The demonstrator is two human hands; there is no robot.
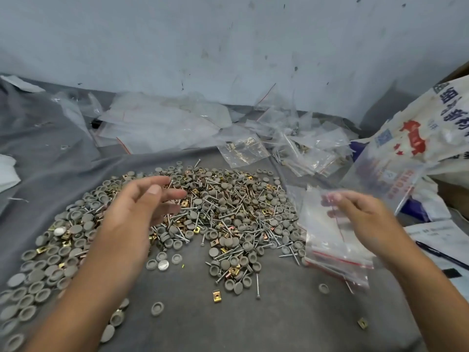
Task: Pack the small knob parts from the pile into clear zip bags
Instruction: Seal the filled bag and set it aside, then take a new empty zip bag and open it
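Note:
A wide pile [228, 214] of grey round knob caps, screws and brass square clips is spread over a grey cloth [253, 313]. My left hand [137, 209] hovers over the pile's left half with its fingers loosely spread and nothing plainly held. To the right lies a stack of clear zip bags [337, 252] with red seal lines. My right hand [363, 219] is above the stack and blurred. Its fingertips show through the plastic of one clear zip bag [319, 207], which it pinches and lifts.
Several clear bags, some holding parts [304, 153], are heaped along the back by the wall. A printed woven sack [418, 128] leans in at the right. Papers and a pen [441, 254] lie at the right edge. Loose caps [157, 308] are scattered in front.

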